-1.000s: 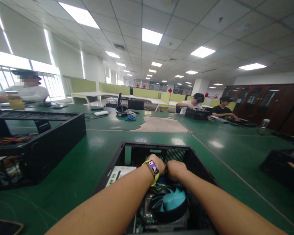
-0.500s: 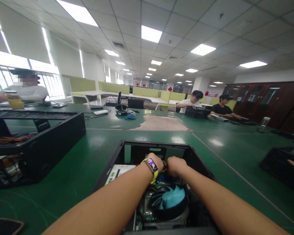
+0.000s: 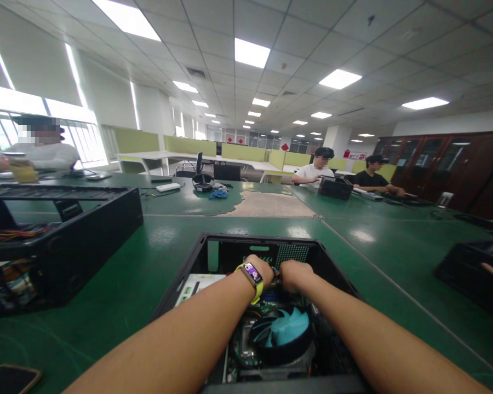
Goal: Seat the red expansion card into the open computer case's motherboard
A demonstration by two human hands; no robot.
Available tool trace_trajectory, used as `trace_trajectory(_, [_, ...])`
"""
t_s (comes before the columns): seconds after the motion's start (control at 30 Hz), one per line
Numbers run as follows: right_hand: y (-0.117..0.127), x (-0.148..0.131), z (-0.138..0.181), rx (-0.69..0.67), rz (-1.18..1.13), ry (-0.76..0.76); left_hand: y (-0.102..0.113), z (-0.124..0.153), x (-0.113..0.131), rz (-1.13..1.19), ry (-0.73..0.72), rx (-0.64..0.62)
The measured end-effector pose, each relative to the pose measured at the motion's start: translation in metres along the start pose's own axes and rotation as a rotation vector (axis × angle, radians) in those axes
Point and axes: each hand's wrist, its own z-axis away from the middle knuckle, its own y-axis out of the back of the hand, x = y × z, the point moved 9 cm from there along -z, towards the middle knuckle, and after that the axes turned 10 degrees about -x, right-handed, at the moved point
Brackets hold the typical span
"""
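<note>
An open black computer case (image 3: pixel 213 247) lies on the green table (image 3: pixel 148 257) in front of me. Inside it a teal-bladed cooler fan (image 3: pixel 285 334) sits on the board. Both my hands reach deep into the far part of the case, above the fan. My left hand (image 3: pixel 261 269), with a yellow-strapped watch on its wrist, is curled closed. My right hand (image 3: pixel 294 273) is curled closed right beside it. What the fingers hold is hidden behind the hands.
A second open black case (image 3: pixel 66 235) with coloured wires stands at the left. Another black case (image 3: pixel 472 273) is at the right edge. A dark phone (image 3: pixel 8 378) lies at the near left. Several people sit at the tables behind.
The view has tilted slightly, so the case and hands sit a little higher in frame. Both hands stay together at the same spot in the case.
</note>
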Motion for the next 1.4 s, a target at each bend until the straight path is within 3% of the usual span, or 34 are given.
trace_trajectory(0.4, [-0.001,-0.004,0.000,0.002,0.007,0.029,-0.004,-0.003,-0.003,0.022,0.035,-0.047])
trace_trajectory(1.4, [-0.008,-0.008,-0.003,0.025,0.046,0.047,-0.012,-0.017,-0.004,0.049,0.029,0.002])
